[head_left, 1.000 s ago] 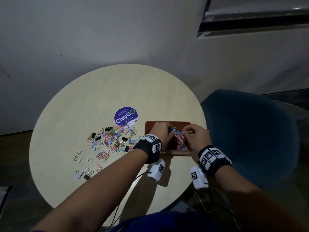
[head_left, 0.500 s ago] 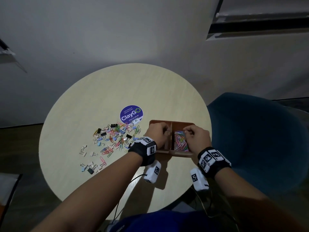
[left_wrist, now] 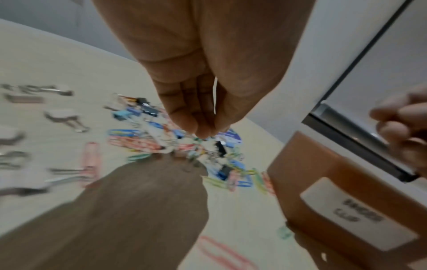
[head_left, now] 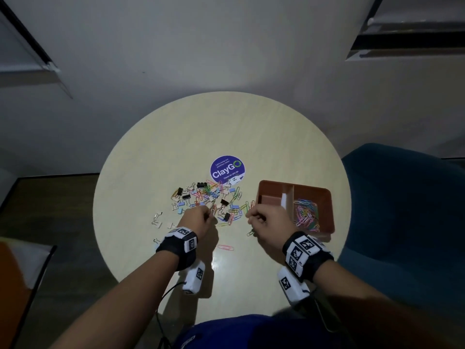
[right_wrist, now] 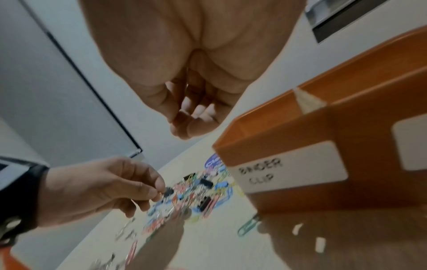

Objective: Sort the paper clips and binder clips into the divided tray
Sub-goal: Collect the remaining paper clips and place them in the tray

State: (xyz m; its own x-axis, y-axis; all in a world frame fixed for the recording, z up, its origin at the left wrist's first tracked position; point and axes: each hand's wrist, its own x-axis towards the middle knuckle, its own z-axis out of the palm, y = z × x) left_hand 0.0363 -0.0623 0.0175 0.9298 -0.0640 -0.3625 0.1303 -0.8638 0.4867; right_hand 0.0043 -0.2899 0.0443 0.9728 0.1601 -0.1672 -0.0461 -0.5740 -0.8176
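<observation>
Both hands out of divided tray [head_left: 328, 197] since a second ago, left hand [head_left: 198, 220] pinching black binder clip [right_wrist: 168, 191] at clip pile [head_left: 214, 200] on counter [head_left: 176, 137], right hand [head_left: 268, 219] curled, contents unclear, paper clips [head_left: 305, 217] in tray's right compartment.

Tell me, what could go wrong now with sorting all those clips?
1. The pile mixes paper clips and binder clips, so the left hand reaching into it might snag several linked together.
2. The tray has a compartment labelled for binder clips; a paper clip could be dropped there by mistake.
3. Stray clips, like the pink one, might be forgotten.
</observation>
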